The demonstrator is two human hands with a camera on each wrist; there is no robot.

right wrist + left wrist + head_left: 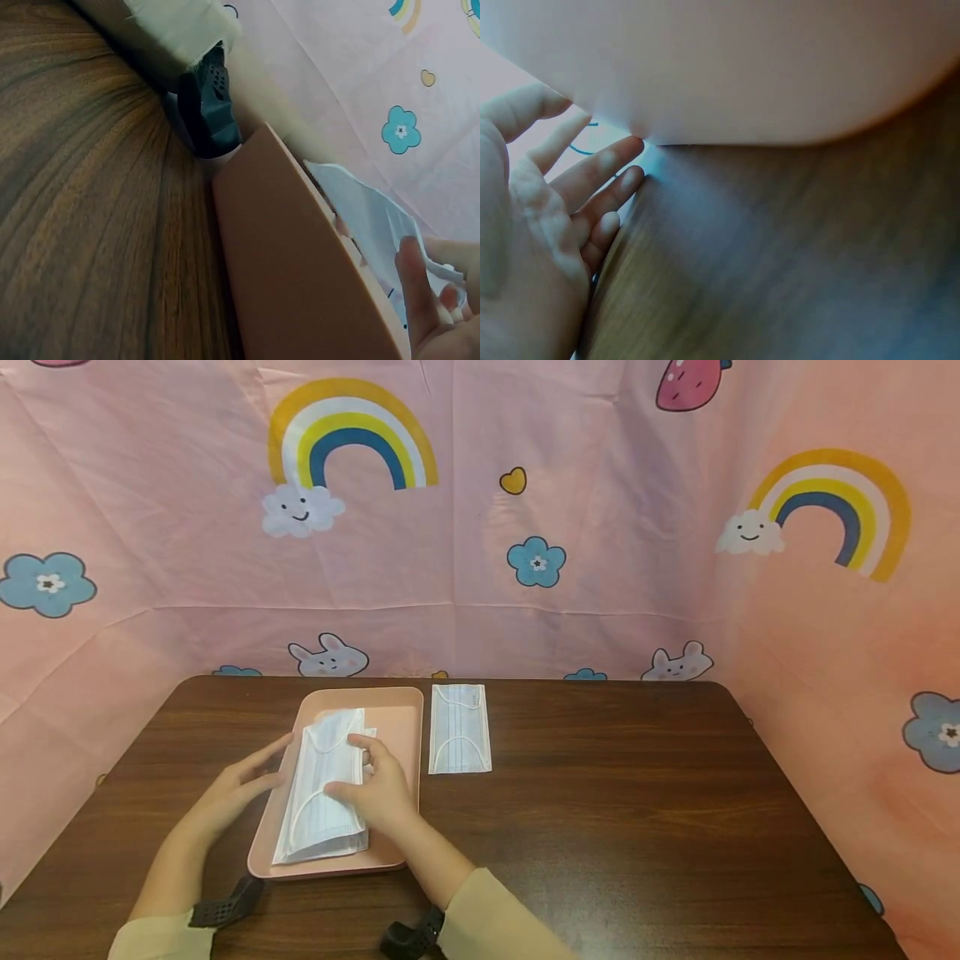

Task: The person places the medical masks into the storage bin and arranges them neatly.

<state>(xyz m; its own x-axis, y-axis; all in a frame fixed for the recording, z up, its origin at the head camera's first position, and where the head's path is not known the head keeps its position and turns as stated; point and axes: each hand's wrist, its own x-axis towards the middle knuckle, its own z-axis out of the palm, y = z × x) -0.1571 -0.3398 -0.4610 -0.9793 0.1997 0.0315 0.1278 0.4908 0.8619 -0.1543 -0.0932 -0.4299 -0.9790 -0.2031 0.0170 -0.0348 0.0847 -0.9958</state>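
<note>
Pale blue-white face masks lie in a stack in a pink tray (401, 714). The top face mask (326, 768) has its ear loops showing, and its near end is lifted a little off those beneath. My right hand (386, 789) pinches this mask along its right edge; in the right wrist view the mask (367, 214) rises above the tray's side wall. At the tray's left rim my left hand (225, 797) has its fingers spread and fairly straight. The left wrist view shows those fingertips touching or nearly touching the tray's outer wall (742, 82).
A single face mask (460, 731) lies flat on the brown wooden table (615, 793), just right of the tray. A pink patterned cloth (480, 543) hangs behind the table and along both sides. Each wrist wears a black band.
</note>
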